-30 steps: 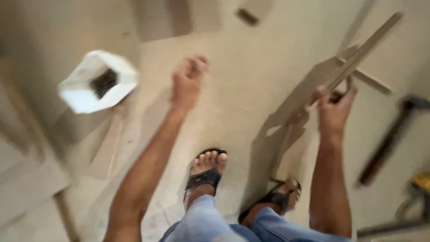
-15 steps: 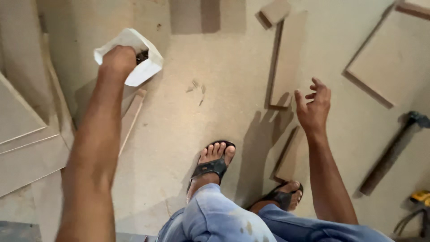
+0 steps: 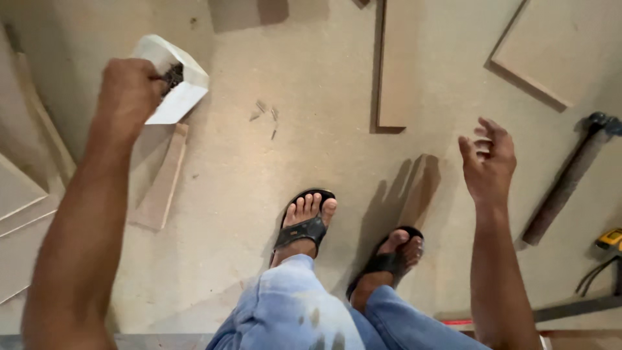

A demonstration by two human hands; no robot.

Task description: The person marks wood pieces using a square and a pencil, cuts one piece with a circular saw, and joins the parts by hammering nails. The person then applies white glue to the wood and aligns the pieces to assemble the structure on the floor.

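Note:
My left hand [image 3: 127,91] is curled at the mouth of a small white cardboard box [image 3: 178,97] that lies on the floor at the upper left. Its fingertips reach in among the dark nails [image 3: 172,74] inside the box, and I cannot see whether they grip any. My right hand [image 3: 489,159] hangs in the air at the right with fingers spread and nothing in it. It is above the bare floor, a little left of a hammer [image 3: 570,178].
My feet in black sandals [image 3: 308,227] stand at the centre. A narrow board [image 3: 392,65] and a flat panel [image 3: 551,52] lie ahead. A short wood strip [image 3: 162,178] rests below the box, with a few loose nails [image 3: 265,113] nearby. Panels [image 3: 19,194] are stacked at the left, and a yellow power tool [image 3: 610,238] sits at the right edge.
My left hand swung left to the white box and now reaches into it. My right hand let go of the wooden piece it held and hangs open. The view shifted left.

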